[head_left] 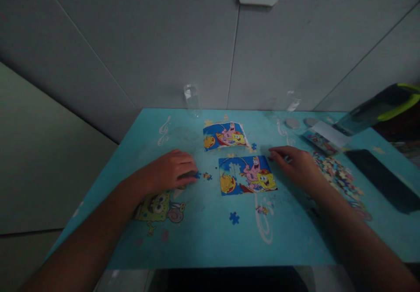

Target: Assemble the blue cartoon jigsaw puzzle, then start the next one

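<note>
A partly assembled jigsaw puzzle [262, 180] with cartoon figures lies mid-table, with gaps in its left and middle. Just behind it is a printed reference picture [226, 136] of the same scene. To the puzzle's left, my left hand [177, 169] is curled, with a blue puzzle piece [197, 175] at its fingertips. A small patterned piece [207, 176] lies just beyond. My right hand [293, 160] is beside the puzzle's upper right corner, thumb and fingers pinched together; what they hold, if anything, is too small and dark to tell.
Loose pieces lie in front, one blue [234, 218] and one multicoloured [261, 210], with another blue piece [253, 146] behind. A pile of pieces [339, 176] spreads beneath my right forearm's far side. Beyond are a dark phone-like slab [382, 180], clear bottle [364, 110] and plastic container [192, 100].
</note>
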The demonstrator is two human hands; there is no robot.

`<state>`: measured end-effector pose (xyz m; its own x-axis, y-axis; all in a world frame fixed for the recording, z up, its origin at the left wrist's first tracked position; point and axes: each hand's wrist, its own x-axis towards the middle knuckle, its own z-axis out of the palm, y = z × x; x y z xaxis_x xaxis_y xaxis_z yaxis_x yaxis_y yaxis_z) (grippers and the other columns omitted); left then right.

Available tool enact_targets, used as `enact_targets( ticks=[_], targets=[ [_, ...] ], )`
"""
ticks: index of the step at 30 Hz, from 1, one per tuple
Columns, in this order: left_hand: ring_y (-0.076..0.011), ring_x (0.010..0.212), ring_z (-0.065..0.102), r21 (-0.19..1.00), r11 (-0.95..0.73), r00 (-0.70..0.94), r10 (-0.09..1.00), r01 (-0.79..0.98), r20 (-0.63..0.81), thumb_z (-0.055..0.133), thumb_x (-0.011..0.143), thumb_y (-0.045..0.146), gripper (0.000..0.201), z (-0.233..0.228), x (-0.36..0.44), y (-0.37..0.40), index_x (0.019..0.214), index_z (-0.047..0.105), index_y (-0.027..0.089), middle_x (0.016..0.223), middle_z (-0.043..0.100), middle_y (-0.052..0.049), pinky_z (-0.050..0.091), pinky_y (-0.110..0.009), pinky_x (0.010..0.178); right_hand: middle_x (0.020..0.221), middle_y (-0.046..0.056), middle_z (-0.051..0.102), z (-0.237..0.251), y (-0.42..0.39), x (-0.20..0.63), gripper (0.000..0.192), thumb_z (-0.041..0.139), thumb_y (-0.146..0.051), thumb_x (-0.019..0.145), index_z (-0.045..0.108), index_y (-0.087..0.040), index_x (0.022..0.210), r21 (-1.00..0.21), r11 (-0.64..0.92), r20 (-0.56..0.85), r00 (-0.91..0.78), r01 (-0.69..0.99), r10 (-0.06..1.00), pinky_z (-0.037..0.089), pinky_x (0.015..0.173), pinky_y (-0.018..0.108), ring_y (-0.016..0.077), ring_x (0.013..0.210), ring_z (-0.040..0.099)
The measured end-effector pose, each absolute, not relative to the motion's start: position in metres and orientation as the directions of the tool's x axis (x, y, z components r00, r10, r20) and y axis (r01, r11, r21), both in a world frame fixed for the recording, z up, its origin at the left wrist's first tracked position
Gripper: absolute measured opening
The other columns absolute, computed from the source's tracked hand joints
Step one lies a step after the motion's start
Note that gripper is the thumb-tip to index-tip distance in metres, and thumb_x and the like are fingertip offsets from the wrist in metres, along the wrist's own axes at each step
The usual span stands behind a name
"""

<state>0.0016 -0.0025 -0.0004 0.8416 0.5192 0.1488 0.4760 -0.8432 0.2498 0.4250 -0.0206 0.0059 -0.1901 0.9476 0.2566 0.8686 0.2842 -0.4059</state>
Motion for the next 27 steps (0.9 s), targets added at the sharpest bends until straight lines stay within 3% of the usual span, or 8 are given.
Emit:
enact_targets(
  ticks=[5,15,24,27],
  targets=[
    [-0.0187,0.093,0.063,0.289,-0.82,0.834,0.541,0.494,0.107,0.063,0.098,0.046,0.026,0.003,0.004,-0.005,0.105,0.069,0.022,0.099,0.069,-0.002,0.042,-0.036,0.094,0.096,0.008,0.079,0.006,-0.021,0.424,0.03,0.054,-0.037,0.098,0.077,-0.02,0.109,-0.41,0.268,0.244,-0.178,0.872,0.953,0.058,0.074,0.036,0.0231,0.078,0.074],
    [-0.0166,0.09,0.061,0.508,-0.686,0.783,0.621,0.521,0.037,0.066,0.096,0.041,0.02,0.001,0.009,-0.006,0.097,0.069,0.022,0.094,0.067,-0.001,0.044,-0.032,0.088,0.098,0.008,0.079,0.005,-0.021,0.423,0.03,0.053,-0.036,0.098,0.077,-0.021,0.108,-0.395,0.286,0.242,-0.202,0.873,0.949,0.058,0.074,0.036,0.0236,0.08,0.074],
    [-0.0174,0.094,0.06,0.56,-0.669,0.798,0.602,0.488,0.024,0.064,0.097,0.042,0.021,-0.003,0.007,-0.003,0.099,0.065,0.021,0.1,0.065,-0.002,0.044,-0.032,0.089,0.095,0.008,0.078,0.008,-0.022,0.423,0.031,0.054,-0.036,0.097,0.077,-0.02,0.109,-0.404,0.287,0.237,-0.204,0.869,0.95,0.056,0.074,0.036,0.0229,0.078,0.072],
    [-0.0174,0.093,0.06,0.568,-0.668,0.802,0.597,0.481,0.022,0.063,0.098,0.041,0.02,-0.003,0.007,-0.003,0.1,0.064,0.021,0.101,0.063,-0.003,0.046,-0.031,0.086,0.094,0.005,0.077,0.018,-0.027,0.421,0.027,0.055,-0.035,0.097,0.077,-0.022,0.106,-0.446,0.369,0.195,-0.314,0.815,0.929,0.055,0.072,0.034,0.02,0.077,0.07]
  ],
)
